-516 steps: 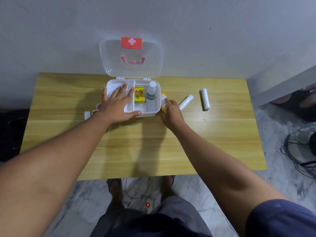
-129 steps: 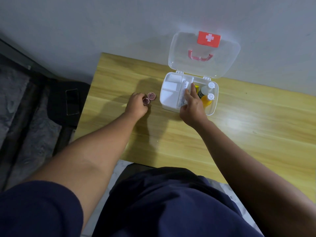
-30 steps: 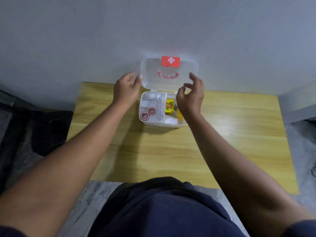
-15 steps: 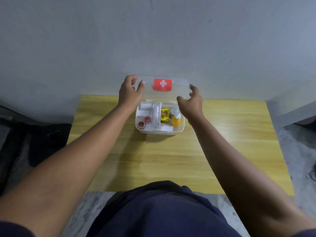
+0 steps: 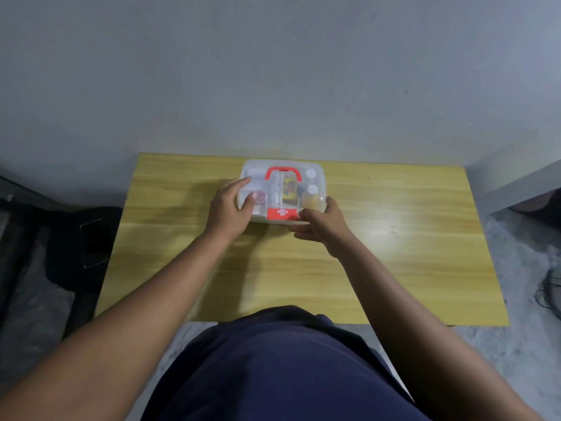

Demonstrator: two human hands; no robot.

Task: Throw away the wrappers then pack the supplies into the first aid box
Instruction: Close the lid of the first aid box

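Down comes the clear lid: half a second ago it stood tilted up off the box, and now it lies flat over the first aid box, with the red handle on top and the red cross latch facing the person at the near edge. The box sits at the far middle of the yellow wooden counter, close to the grey wall.

Left hand is spread over the box's left end, fingers apart and pressing on the lid, thumb down the side. Right hand is at the near right corner, fingers loosely curled with the tips touching the box's front edge just beside the latch; it is not clamped around anything.

Through the lid the supplies show: a yellow packet in the middle, two white-capped bottles on the right, a pink round piece on the left. A dark phone lies off the counter's left side.
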